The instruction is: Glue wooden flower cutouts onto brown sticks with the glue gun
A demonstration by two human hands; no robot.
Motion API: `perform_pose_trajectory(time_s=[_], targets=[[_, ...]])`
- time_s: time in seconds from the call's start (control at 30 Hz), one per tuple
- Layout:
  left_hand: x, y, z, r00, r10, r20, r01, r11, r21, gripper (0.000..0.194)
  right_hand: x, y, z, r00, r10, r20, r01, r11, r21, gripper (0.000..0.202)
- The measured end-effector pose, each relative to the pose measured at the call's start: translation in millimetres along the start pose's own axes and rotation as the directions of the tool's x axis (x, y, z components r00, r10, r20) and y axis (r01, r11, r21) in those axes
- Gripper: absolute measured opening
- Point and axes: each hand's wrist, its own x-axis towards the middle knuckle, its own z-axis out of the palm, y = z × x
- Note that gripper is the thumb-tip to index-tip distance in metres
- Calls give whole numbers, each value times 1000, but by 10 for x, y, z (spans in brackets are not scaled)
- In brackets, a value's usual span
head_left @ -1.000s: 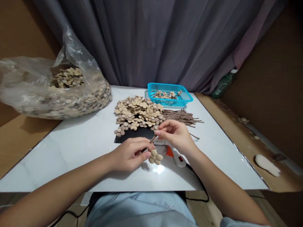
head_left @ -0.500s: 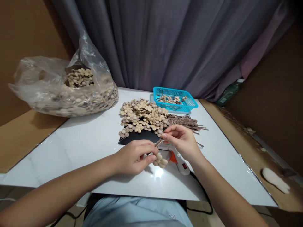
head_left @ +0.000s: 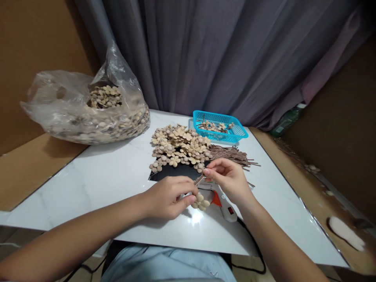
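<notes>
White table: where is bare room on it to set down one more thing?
The white table is bare on the left, between the plastic bag and the left hand. Its right side, past the stick bundle, is bare too. The middle is crowded: disc pile, blue basket, glue gun.

Your left hand [head_left: 170,196] pinches a little flower made of round tan discs [head_left: 201,201]. Your right hand [head_left: 227,178] pinches a thin brown stick [head_left: 199,180] that goes down to the flower. Both hands are close together over the white tabletop [head_left: 102,184]. A white glue gun [head_left: 225,205] lies just under your right hand. Just past your hands sits a pile of disc flowers [head_left: 179,147] on a black sheet [head_left: 173,172]. Beside that pile, past your right hand, lie a bundle of sticks [head_left: 232,154] and a blue basket [head_left: 220,125]. A big plastic bag of discs [head_left: 88,109] sits far past your left hand.
</notes>
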Motion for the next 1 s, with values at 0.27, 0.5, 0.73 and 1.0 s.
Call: perform_pose_trajectory(time_s=[0.27,0.5,0.73,1.0], targets=[[-3,5,-3,998,-63,21,64,998,-13,17,-3,-2,-2,1000,-14,10,14,1000,-4,25],[2,-14,-18,991,-136,4,136,991,-17,18,-12,-22,-41,998,-40,40,42,999,-31,23],[-9,-20,-27,991,-136,-12,135,990,-35,18,31,-16,-80,998,8,60,-10,999,37,27],[0,-24,-28,995,-93,-34,92,996,-21,18,21,-79,-139,957,154,245,-151,988,-32,36]])
